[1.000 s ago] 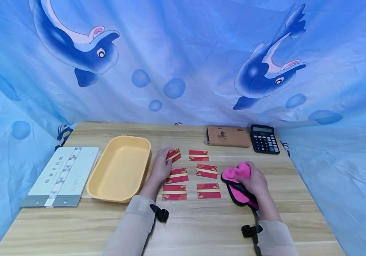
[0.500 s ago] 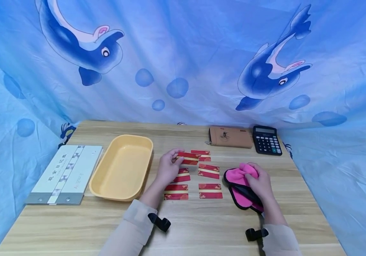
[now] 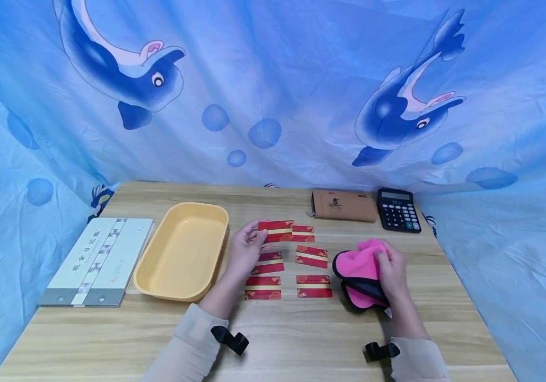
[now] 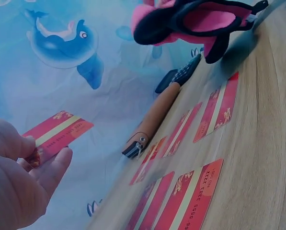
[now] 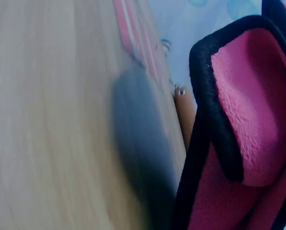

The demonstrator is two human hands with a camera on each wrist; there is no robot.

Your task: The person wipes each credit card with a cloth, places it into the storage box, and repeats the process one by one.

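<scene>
The red bank-style card (image 3: 278, 230), pinched near its left end by the left hand (image 3: 246, 249), is raised above the wooden table (image 3: 301, 339); it should prove light, stiff and slick, best held by its edges. The right hand (image 3: 394, 270) grips the black-edged pink cloth (image 3: 359, 263), likely soft and floppy, suiting a bunched hold, beside the laid-out cards (image 3: 314, 286).

Cloth (image 5: 262, 96): pink, napped, folded in overlapping flaps with broad black edging; fills the right side of the view and runs out of frame. Table (image 5: 47, 115): pale wood, at left, grain blurred. Shadow (image 5: 138, 115): dark, soft-edged, on the table, left of the cloth. Cards (image 5: 126, 28): red, pale-striped, at top, blurred; number uncertain. Wallet (image 5: 183, 115): brown, one stud visible, partly hidden by the cloth. Backdrop (image 5: 195, 43): pale blue, behind.
</scene>
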